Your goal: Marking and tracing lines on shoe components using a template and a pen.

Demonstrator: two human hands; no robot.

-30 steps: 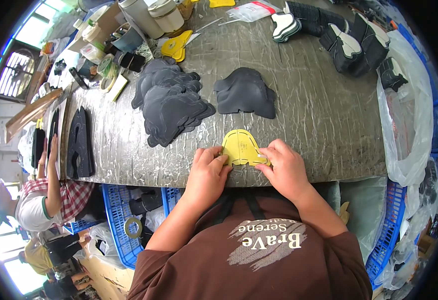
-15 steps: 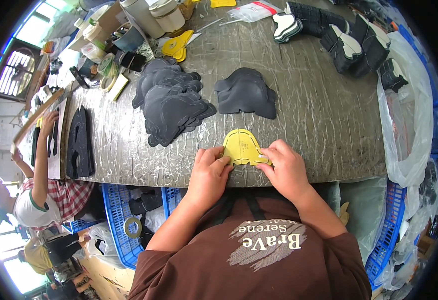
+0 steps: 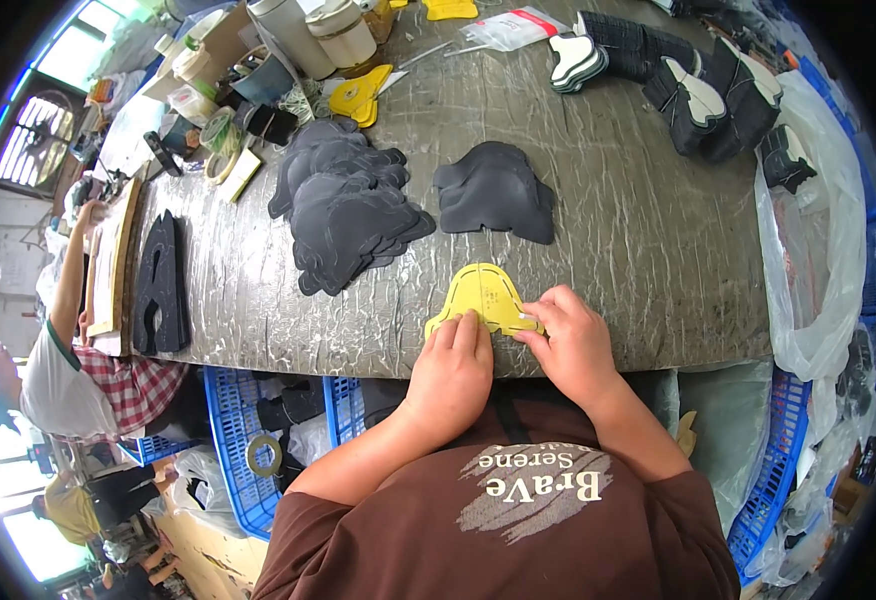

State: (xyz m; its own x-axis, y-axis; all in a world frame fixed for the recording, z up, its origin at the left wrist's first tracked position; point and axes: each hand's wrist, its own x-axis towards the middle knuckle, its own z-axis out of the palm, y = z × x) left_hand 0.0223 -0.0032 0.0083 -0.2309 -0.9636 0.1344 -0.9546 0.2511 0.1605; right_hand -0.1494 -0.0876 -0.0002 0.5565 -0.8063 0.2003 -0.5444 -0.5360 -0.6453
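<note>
Wide, grey and glossy with creases, the worktable [image 3: 658,270] fills the middle of this busy workshop, with a co-worker [image 3: 78,390] reaching along its left side. Close to the near edge, right in front of the person, lies the yellow piece [image 3: 479,289], and both hands are on it! Left hand [image 3: 453,370]: fingers stretched out together, laid over its lower edge, no grip that I can see. Right hand [image 3: 570,332]: thumb and fingers closed around the lower right corner. As for progress, this one looks mid-handling, not yet let go. Beyond it, a big heap of dark grey pieces [image 3: 353,225] spreads out left, a smaller dark stack [image 3: 495,195] just beside; which are finished or waiting, I can't tell. And the look of that yellow: flat, bright, arched on top, flaring at the bottom, dark dashes tracing the curve, a line down the middle, faint marks alongside.
</note>
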